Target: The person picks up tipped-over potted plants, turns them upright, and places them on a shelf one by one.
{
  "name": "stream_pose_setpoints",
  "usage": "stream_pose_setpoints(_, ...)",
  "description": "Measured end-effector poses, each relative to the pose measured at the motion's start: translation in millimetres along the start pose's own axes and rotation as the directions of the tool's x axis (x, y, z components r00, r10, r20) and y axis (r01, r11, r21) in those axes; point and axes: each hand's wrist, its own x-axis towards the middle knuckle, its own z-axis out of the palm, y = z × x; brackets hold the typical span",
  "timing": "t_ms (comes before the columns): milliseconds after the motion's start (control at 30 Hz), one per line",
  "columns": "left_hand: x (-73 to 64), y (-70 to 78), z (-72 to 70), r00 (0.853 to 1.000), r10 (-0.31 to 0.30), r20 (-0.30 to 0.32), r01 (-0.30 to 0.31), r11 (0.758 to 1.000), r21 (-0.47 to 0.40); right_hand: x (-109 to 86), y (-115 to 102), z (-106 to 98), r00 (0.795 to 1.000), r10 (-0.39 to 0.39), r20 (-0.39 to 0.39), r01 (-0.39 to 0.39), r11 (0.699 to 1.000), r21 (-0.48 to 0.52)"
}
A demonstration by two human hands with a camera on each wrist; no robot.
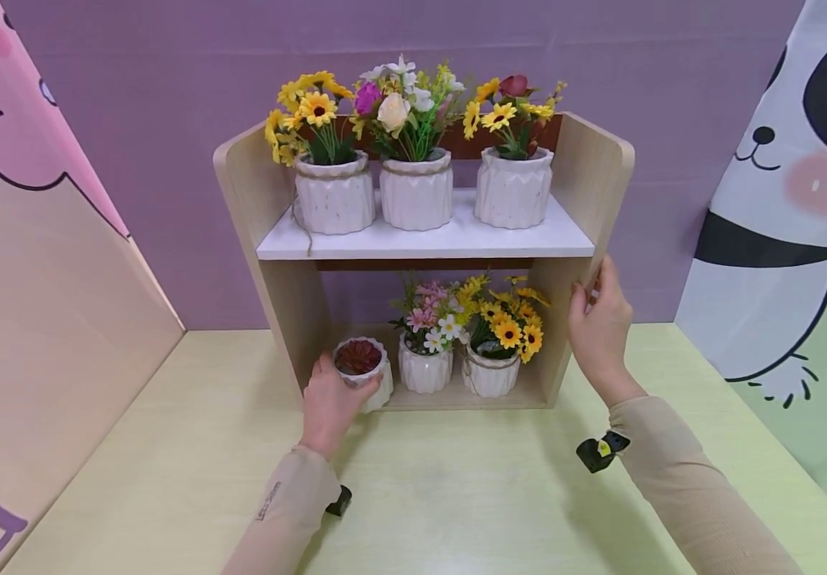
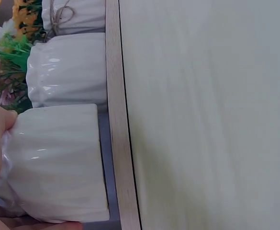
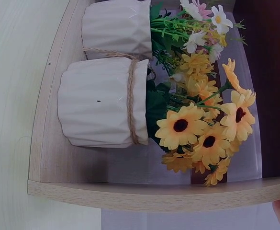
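My left hand [image 1: 332,406] grips a white ribbed pot holding a dark red succulent [image 1: 358,357], at the left front of the lower shelf. The left wrist view shows the white pot [image 2: 58,163] close up, slightly tilted, with the thumb at its rim and fingers on its far side. My right hand [image 1: 600,327] holds the right side panel of the wooden shelf [image 1: 609,172] by its front edge. Beside the succulent stand a pot of pink and white flowers [image 1: 425,371] and a pot of yellow daisies [image 1: 491,375] tied with twine.
On the white upper board [image 1: 428,246] stand a pot of yellow flowers [image 1: 334,200], a mixed bouquet pot [image 1: 417,192] and a pot with yellow and red flowers [image 1: 514,188]. The shelf stands on a pale table [image 1: 442,495] before a purple backdrop [image 1: 169,160].
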Motion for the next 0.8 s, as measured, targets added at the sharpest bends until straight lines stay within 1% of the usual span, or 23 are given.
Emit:
stream_pose_setpoints(167, 3.2, -1.3, 3.9, 1.000, -0.003, 0.009, 0.003, 1.000, -0.029, 0.0, 0.4, -0.2, 1.000, 0.001, -0.002, -0.001, 1.000, -0.001)
stream_pose_setpoints(333, 5.4, -3.1, 7.7, 0.999, -0.028, 0.028, 0.029, 0.999, -0.041, -0.9, 0.8, -0.1, 1.000, 0.003, 0.006, -0.003, 1.000, -0.002)
stream_pose_setpoints(533, 9.3, -1.7, 9.3, 0.996, -0.066, 0.061, 0.069, 0.996, -0.052, -0.2, -0.1, -0.8, 1.000, -0.006, 0.000, 0.006, 1.000, -0.004)
stream_pose_setpoints(667, 13.1, -0.7, 9.5, 0.995, -0.068, 0.066, 0.073, 0.995, -0.061, 0.8, -0.5, -0.7, 1.000, -0.002, -0.004, 0.002, 1.000, -0.005)
stream_pose_setpoints(800, 15.9, -0.1, 9.9, 0.994, -0.078, 0.080, 0.082, 0.995, -0.052, 0.5, -0.1, -0.4, 1.000, 0.008, 0.004, -0.008, 1.000, -0.003)
